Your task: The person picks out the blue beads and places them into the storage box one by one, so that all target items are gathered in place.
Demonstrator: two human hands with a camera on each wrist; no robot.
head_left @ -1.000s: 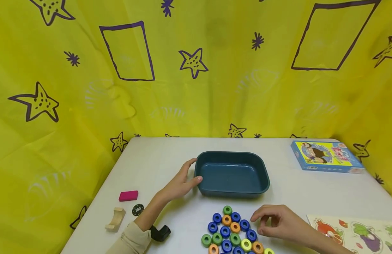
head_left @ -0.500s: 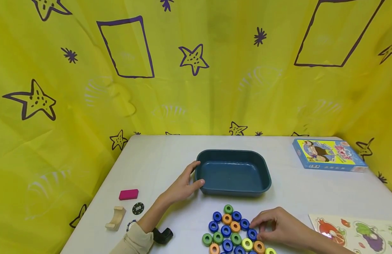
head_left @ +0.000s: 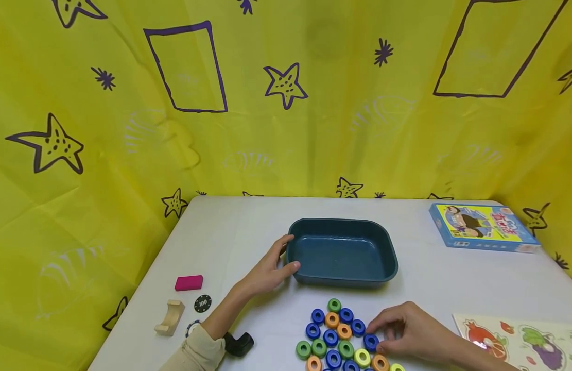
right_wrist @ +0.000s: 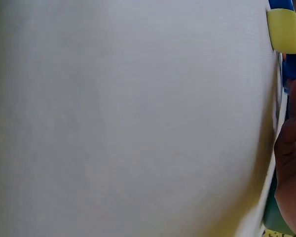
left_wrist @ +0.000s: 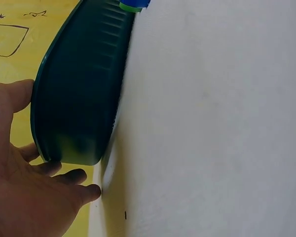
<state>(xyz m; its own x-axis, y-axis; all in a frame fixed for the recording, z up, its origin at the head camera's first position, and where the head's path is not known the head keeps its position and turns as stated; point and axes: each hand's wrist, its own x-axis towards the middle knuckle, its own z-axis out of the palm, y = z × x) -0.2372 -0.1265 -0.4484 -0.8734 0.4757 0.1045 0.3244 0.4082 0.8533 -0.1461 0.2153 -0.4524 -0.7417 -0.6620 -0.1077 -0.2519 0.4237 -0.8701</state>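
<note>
My left hand (head_left: 266, 272) holds the left end of a dark teal plastic tub (head_left: 342, 282), thumb over the rim and fingers outside. In the left wrist view, the thumb and fingers touch the tub's end wall (left_wrist: 74, 108). My right hand (head_left: 413, 330) pinches a blue ring bead (head_left: 371, 343) between thumb and forefinger at the right side of a cluster. Around it lie several more beads, among them a green bead (head_left: 334, 305), an orange bead (head_left: 380, 363) and a yellow bead (head_left: 362, 357). The right wrist view shows a yellow bead (right_wrist: 284, 31) near the fingers; the pinch is hidden there.
Left of my left forearm lie a pink block (head_left: 189, 283), a wooden curved block (head_left: 170, 318), a black "100" chip (head_left: 203, 303) and a black pipe-shaped piece (head_left: 239, 344). At right are a blue picture box (head_left: 485, 228) and a fruit-and-vegetable picture board (head_left: 522, 340). A yellow curtain surrounds the table.
My right hand has come down to the bead cluster and its thumb and forefinger have closed on a blue bead. My left hand stays at the tub. The view has tilted slightly.
</note>
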